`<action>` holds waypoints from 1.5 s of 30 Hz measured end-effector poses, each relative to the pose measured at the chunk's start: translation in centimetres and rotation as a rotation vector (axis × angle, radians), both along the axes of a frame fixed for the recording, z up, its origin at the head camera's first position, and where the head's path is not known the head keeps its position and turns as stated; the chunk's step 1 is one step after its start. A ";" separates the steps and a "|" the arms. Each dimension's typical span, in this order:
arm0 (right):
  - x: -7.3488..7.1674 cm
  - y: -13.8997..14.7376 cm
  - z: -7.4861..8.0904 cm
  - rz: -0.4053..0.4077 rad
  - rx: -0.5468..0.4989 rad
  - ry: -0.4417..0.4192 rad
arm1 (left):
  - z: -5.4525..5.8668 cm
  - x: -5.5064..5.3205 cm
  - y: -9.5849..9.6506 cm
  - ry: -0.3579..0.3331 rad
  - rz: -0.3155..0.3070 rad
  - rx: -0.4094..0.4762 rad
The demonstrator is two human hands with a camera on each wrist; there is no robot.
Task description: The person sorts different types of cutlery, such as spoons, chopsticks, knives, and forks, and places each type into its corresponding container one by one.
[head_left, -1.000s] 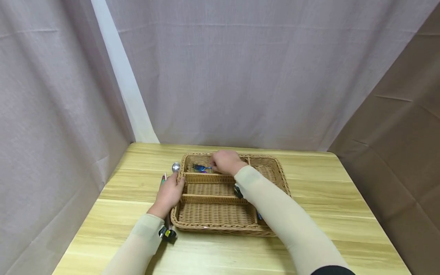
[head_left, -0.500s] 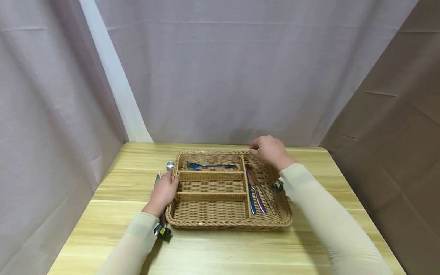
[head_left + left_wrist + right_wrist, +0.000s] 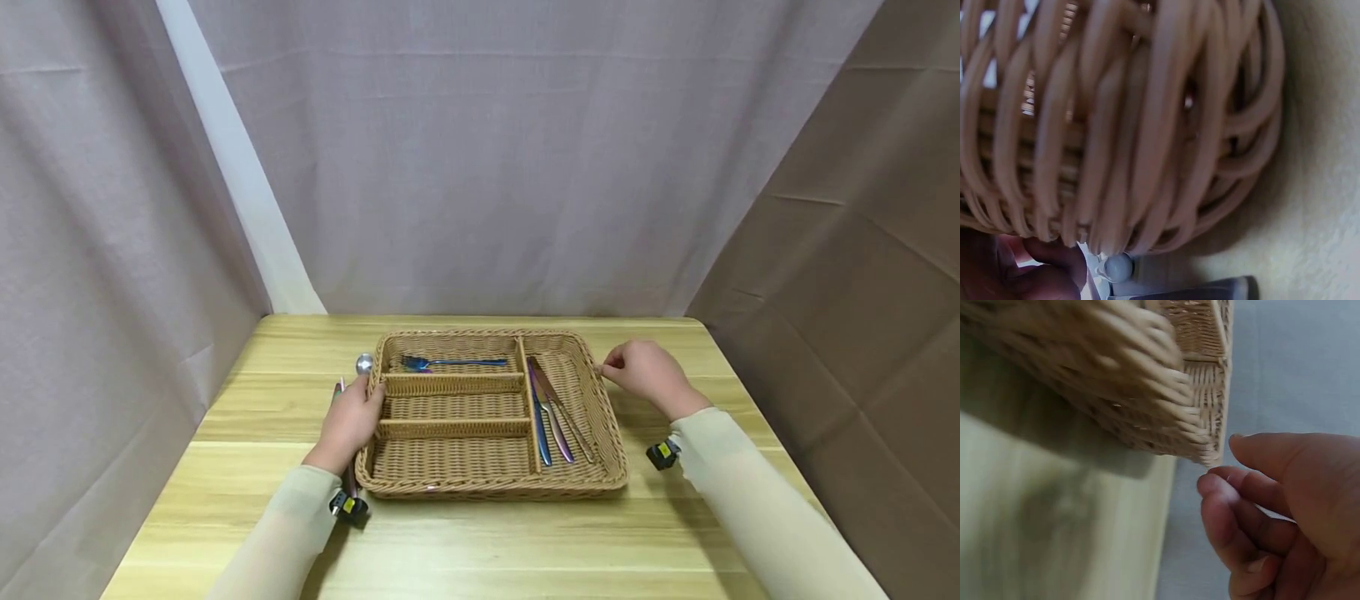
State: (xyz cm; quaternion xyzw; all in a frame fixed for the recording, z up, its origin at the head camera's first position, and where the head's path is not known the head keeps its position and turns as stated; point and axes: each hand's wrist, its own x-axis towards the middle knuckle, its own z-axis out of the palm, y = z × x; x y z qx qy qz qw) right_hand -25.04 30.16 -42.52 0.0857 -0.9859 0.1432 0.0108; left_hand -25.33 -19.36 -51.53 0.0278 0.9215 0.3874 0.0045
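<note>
A tan wicker cutlery basket with several compartments sits on the table. My left hand grips its left rim, thumb inside and fingers outside; the weave fills most of the left wrist view, with fingertips below it. My right hand is beside the right rim, fingers loosely bent and fingertips right at the wicker. In the right wrist view its thumb and fingers stand apart with nothing between them. A blue fork lies in the back compartment. Several knives, blue, purple and copper-coloured, lie in the right compartment.
Left of the basket, partly hidden by the left hand, are a silver spoon's bowl and slim utensils. The wooden table meets grey curtains behind and a brown cloth at right.
My right hand has left the back compartment, passed over the right compartment and come down outside the right rim, uncovering the fork and knives. The left hand still holds the left rim.
</note>
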 end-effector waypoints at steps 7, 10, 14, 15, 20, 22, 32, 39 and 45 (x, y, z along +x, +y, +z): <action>2.4 0.4 -2.1 -0.031 -0.066 -0.084 | 0.0 0.1 0.2 0.004 -0.007 0.009; 2.8 0.1 -2.8 -0.030 -0.076 -0.053 | 0.0 0.1 0.3 -0.001 -0.006 0.004; 2.7 -0.3 -3.5 -0.033 -0.072 -0.008 | 0.0 0.1 0.2 -0.001 -0.003 -0.005; 2.5 -0.3 -3.7 -0.039 -0.071 -0.006 | 0.0 0.1 0.2 -0.001 -0.004 -0.004; 1.8 -0.7 -4.2 -0.078 -0.097 -0.052 | -0.2 0.0 0.2 0.001 -0.006 0.003; 1.6 -0.8 -4.4 -0.086 -0.109 -0.067 | -0.2 0.0 0.3 0.002 -0.006 0.003; 0.8 -1.7 -4.9 -0.126 -0.125 -0.108 | 0.0 0.3 0.2 -0.003 -0.001 0.008; 0.9 -2.0 -5.8 -0.147 -0.130 -0.090 | -0.1 0.3 0.1 0.004 -0.007 0.013; 0.9 -2.6 -6.0 -0.170 -0.150 -0.052 | 0.1 0.1 -0.2 0.015 -0.008 0.004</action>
